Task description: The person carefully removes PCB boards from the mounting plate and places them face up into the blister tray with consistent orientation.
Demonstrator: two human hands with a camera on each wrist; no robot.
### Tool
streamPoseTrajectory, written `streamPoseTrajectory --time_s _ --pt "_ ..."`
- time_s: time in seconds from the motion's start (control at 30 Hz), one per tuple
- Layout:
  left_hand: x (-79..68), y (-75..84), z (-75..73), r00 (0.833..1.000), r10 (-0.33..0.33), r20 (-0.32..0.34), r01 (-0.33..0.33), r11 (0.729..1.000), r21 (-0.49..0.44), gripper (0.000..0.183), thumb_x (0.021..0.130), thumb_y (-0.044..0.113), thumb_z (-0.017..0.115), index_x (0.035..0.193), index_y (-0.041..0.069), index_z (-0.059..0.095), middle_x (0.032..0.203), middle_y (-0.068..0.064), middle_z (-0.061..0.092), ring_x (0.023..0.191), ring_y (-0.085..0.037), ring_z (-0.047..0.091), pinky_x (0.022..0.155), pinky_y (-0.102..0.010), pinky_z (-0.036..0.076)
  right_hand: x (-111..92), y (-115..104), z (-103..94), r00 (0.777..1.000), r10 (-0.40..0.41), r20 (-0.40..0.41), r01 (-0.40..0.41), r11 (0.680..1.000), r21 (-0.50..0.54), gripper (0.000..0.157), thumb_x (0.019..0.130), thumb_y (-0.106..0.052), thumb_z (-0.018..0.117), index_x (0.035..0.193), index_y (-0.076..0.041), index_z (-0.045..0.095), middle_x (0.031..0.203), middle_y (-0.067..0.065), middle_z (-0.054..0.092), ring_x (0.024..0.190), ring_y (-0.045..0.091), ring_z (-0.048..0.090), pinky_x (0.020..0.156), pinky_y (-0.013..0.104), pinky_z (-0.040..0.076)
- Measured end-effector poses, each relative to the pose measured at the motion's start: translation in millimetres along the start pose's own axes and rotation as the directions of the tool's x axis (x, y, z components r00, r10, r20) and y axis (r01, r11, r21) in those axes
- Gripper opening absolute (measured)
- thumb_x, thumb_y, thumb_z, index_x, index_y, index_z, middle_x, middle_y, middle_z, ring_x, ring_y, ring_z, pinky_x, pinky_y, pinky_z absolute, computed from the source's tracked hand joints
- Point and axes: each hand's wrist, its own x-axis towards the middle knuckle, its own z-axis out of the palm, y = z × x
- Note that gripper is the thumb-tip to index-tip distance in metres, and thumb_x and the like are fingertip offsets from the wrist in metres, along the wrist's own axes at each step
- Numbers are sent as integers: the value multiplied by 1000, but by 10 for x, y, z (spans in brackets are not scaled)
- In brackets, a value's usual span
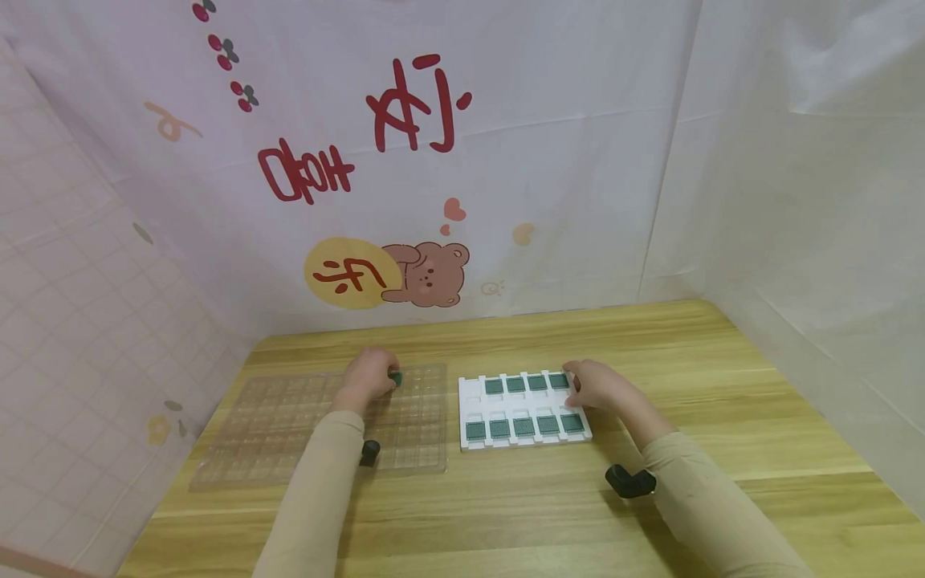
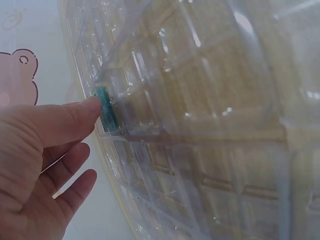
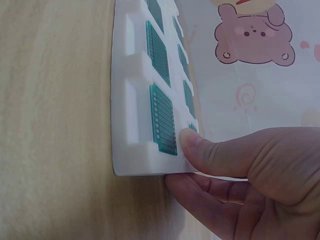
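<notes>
My left hand [image 1: 371, 375] is over the far right part of a clear plastic compartment tray [image 1: 422, 457]. Its thumb and a mostly hidden finger pinch a small green circuit board [image 2: 107, 111], which stands on edge at one of the tray's compartments. To the right lies a white slotted tray [image 1: 473, 401] holding two rows of green perforated boards [image 3: 163, 120]. The near row is full; one slot at the far row's left end has no board. My right hand [image 1: 598, 384] grips the white tray's right end, thumb on top and fingers against the outer edge.
Both trays lie side by side on a wooden table [image 1: 506, 514], a narrow gap between them. Behind the table hangs a white printed curtain [image 1: 578, 160], with more sheeting at both sides. Black camera mounts [image 1: 630, 482] stick out from the wrists.
</notes>
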Motion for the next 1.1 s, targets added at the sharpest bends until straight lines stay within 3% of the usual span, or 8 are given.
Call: streamPoseTrajectory --time_s 0.23,0.4,0.73,1.1 --pt "-43 -5 -10 1000 -5 -2 5 1000 -27 15 88 12 74 102 6 75 99 -8 68 94 -27 62 83 -44 51 4 9 17 1000 2 -1 -2 1000 13 65 82 -9 79 136 12 48 85 8 59 79 22 53 73 38 46" --pt "-69 -7 -33 999 0 -45 -2 998 -57 21 91 14 69 109 4 73 99 -8 69 93 -26 62 82 -44 51 9 15 18 1000 1 0 -1 1000 9 66 82 -9 80 136 11 48 87 9 60 80 23 53 74 39 47" --pt "-71 76 -86 995 -7 -103 -10 987 -162 34 94 14 66 125 -1 66 116 -15 68 110 -33 62 93 -48 49 -3 3 1 1000 -7 -5 7 1000 11 65 82 -9 79 135 12 48 86 9 59 79 23 53 73 38 46" --pt "-133 218 -83 970 113 -214 -147 977 -153 32 90 10 71 118 -5 68 115 -20 67 105 -35 62 91 -49 49 -3 -1 4 1000 -8 -6 8 1000 7 65 82 -9 80 135 12 48 86 9 59 79 23 53 73 39 46"
